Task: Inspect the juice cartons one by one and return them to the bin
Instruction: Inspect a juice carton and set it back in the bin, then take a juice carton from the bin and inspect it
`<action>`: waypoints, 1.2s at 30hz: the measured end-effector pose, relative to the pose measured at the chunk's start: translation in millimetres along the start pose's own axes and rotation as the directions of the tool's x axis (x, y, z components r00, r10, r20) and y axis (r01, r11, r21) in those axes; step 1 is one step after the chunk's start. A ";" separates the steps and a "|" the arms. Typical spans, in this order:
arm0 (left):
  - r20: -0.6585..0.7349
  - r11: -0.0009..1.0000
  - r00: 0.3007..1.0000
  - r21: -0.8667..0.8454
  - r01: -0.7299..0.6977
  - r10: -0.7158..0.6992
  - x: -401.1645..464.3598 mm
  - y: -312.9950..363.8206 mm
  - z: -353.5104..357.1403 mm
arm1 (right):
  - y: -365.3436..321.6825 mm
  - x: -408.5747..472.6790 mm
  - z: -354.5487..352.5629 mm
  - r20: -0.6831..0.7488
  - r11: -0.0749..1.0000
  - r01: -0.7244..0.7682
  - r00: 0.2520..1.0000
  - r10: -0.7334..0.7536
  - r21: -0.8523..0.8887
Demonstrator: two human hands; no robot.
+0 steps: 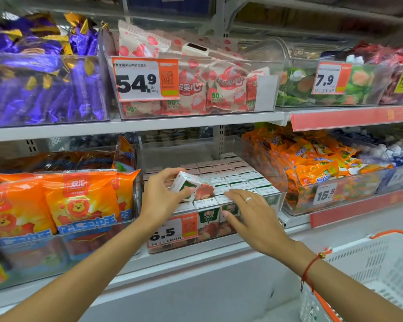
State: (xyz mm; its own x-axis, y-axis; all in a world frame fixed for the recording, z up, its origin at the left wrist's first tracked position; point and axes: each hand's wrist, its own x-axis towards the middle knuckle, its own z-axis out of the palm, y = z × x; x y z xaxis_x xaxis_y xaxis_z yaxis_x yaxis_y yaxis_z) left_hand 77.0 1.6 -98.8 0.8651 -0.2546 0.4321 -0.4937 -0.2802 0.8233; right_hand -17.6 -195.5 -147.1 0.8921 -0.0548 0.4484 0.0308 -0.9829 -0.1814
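Supermarket shelving, two tiers of clear plastic bins. Lower shelf, middle: clear bin packed with upright juice cartons in tidy rows, price tag reading 6.5 on its front wall. Left hand above the front left of the bin, fingers curled round one tilted juice carton, lifted just clear of the rows. Right hand laid flat over the front right cartons, fingers straight and spread, thumb down the bin's front wall, ring on one finger, red cord bracelet at the wrist. Left of the bin: orange snack bags. Right of it: heaped orange packets. Upper shelf: purple wrapped sweets, white and red pouches behind a 54.9 tag. Bottom right corner: white shopping basket with orange handle.
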 end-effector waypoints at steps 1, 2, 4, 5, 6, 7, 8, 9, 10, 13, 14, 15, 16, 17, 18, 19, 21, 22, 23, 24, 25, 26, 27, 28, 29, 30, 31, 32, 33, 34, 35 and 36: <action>0.033 0.999 0.999 0.052 -0.017 0.016 4.8 1.0 -4.7 | 0.1 -0.3 -0.8 -0.002 1.000 0.004 1.000 -0.004 0.005; 0.074 0.995 0.997 0.098 -0.034 0.027 9.6 3.1 -9.5 | 0.5 -0.6 -1.1 -0.006 1.000 0.007 1.000 -0.007 0.009; 0.186 0.982 0.982 0.176 -0.064 0.031 20.0 10.9 -16.6 | 1.4 -0.8 -1.8 -0.007 1.000 0.015 1.000 -0.015 0.000; 0.247 0.974 0.969 0.210 -0.086 0.032 25.4 15.4 -17.9 | 2.1 -0.9 -2.0 -0.006 1.000 0.024 1.000 -0.024 -0.009; 0.304 0.963 0.952 0.246 -0.111 0.032 30.4 19.9 -17.7 | 3.0 -1.3 -2.0 -0.004 0.999 0.033 0.999 -0.033 -0.016; 0.354 0.949 0.935 0.283 -0.137 0.029 34.8 24.0 -16.6 | 3.8 -1.6 -1.8 0.000 0.999 0.039 0.999 -0.039 -0.022; 0.397 0.936 0.918 0.315 -0.157 0.021 38.9 26.9 -15.4 | 4.4 -2.1 -1.9 0.004 0.999 0.043 0.999 -0.043 -0.029; 0.434 0.929 0.901 0.331 -0.166 0.007 43.0 28.1 -14.5 | 5.0 -2.3 -2.0 0.006 0.998 0.046 0.999 -0.046 -0.035; 0.466 0.930 0.885 0.329 -0.164 -0.009 46.8 27.8 -14.3 | 5.5 -2.5 -2.0 0.006 0.998 0.047 0.999 -0.047 -0.039; 0.537 0.936 0.842 0.316 -0.154 -0.043 54.3 25.4 -17.2 | 4.4 -3.5 -1.6 0.001 0.998 0.051 0.999 -0.051 -0.040; 0.553 0.929 0.832 0.329 -0.170 -0.044 56.4 25.7 -18.0 | 3.8 -3.3 -1.4 -0.002 0.997 0.055 0.998 -0.055 -0.044; 0.565 0.918 0.824 0.346 -0.195 -0.038 58.4 27.0 -18.1 | 3.6 -2.8 -1.1 -0.006 0.997 0.059 0.998 -0.059 -0.049; 0.574 0.902 0.818 0.368 -0.227 -0.028 60.5 29.5 -17.1 | 3.8 -2.3 -1.0 -0.009 0.997 0.061 0.998 -0.062 -0.052; 0.582 0.885 0.813 0.387 -0.259 -0.017 62.8 32.3 -15.5 | 3.9 -1.9 -1.1 -0.012 0.997 0.061 0.998 -0.061 -0.054; 0.589 0.871 0.808 0.400 -0.286 -0.005 64.7 35.2 -13.2 | 4.3 -1.8 -1.3 -0.014 0.997 0.059 0.998 -0.060 -0.055; 0.597 0.860 0.802 0.407 -0.308 0.004 66.0 37.9 -10.4 | 4.9 -1.8 -1.1 -0.017 0.997 0.056 0.998 -0.058 -0.057; 0.611 0.847 0.792 0.419 -0.327 0.003 65.7 39.9 -3.6 | 5.4 -3.1 0.0 -0.017 0.997 0.049 0.999 -0.050 -0.063; 0.613 0.846 0.790 0.426 -0.322 -0.008 64.8 38.1 -0.4 | 5.1 -3.7 0.7 -0.016 0.997 0.044 0.999 -0.046 -0.063; 0.609 0.847 0.793 0.432 -0.310 -0.020 63.5 35.1 2.3 | 4.5 -4.1 1.3 -0.016 0.997 0.040 0.999 -0.041 -0.059; 0.595 0.854 0.804 0.429 -0.295 -0.021 61.5 31.0 4.2 | 3.7 -4.1 1.7 -0.016 0.998 0.038 0.999 -0.039 -0.053; 0.570 0.865 0.822 0.417 -0.279 -0.010 59.5 26.4 5.3 | 3.1 -3.7 1.7 -0.015 0.998 0.037 0.999 -0.038 -0.047; 0.535 0.879 0.845 0.396 -0.264 0.013 57.7 21.9 5.8 | 2.7 -3.1 1.5 -0.013 0.998 0.038 0.999 -0.038 -0.046; 0.493 0.895 0.869 0.367 -0.253 0.044 55.3 17.7 5.9 | 2.8 -2.6 1.1 -0.012 0.998 0.039 0.999 -0.039 -0.046; 0.455 0.909 0.887 0.336 -0.248 0.074 52.5 14.1 6.0 | 3.2 -2.3 0.8 -0.012 0.998 0.040 0.999 -0.040 -0.046; 0.437 0.918 0.895 0.309 -0.247 0.094 49.2 10.6 6.3 | 3.7 -2.2 0.7 -0.012 0.998 0.041 0.999 -0.041 -0.046; 0.447 0.919 0.889 0.302 -0.254 0.099 45.6 7.1 7.2 | 4.2 -2.4 0.6 -0.013 0.998 0.042 0.999 -0.043 -0.049; 0.483 0.908 0.871 0.321 -0.271 0.089 42.1 3.3 8.4 | 4.5 -2.8 0.9 -0.013 0.998 0.043 0.999 -0.044 -0.052; 0.529 0.888 0.846 0.353 -0.295 0.071 39.1 -1.0 9.8 | 4.8 -2.9 1.2 -0.011 0.998 0.040 0.999 -0.041 -0.051; 0.564 0.869 0.824 0.379 -0.319 0.056 36.9 -5.1 11.2 | 5.1 -2.9 1.3 -0.004 0.998 0.036 0.999 -0.036 -0.045; 0.578 0.857 0.815 0.394 -0.332 0.050 35.5 -8.6 11.5 | 5.4 -2.6 1.3 0.006 0.999 0.033 0.999 -0.033 -0.038; 0.575 0.853 0.817 0.403 -0.333 0.048 34.7 -11.1 11.1 | 5.7 -2.3 1.0 0.018 0.999 0.034 0.999 -0.034 -0.031; 0.566 0.853 0.823 0.407 -0.327 0.045 34.5 -12.8 10.4 | 5.9 -1.9 0.7 0.023 0.999 0.035 0.999 -0.035 -0.019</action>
State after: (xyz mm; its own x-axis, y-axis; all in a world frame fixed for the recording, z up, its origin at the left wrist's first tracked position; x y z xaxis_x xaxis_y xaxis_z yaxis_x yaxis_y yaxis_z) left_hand 112.3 -13.3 -98.3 0.6395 -0.7462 0.1847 -0.7401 -0.5326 0.4107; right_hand -18.7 -201.0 -149.7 0.9009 -0.0163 0.4338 0.0536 -0.9875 -0.1485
